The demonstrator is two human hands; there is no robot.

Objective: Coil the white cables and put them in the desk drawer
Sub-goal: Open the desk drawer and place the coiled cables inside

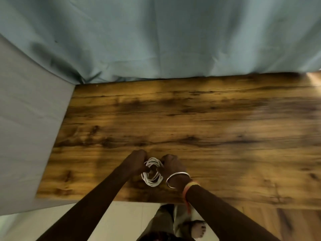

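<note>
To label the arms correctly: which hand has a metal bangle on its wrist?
The right hand: a silver bangle circles its wrist; the left hand has a bare wrist.

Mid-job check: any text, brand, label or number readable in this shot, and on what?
None readable. The white cable coil, gripped by the left hand and right hand, shows no marking; the wooden desk, grey-blue curtain and metal bangle carry none either. The frame is motion-blurred, so fine print could be lost.

Teal curtain (156,35) behind wooden desk (208,119), pale floor (121,221)
</note>
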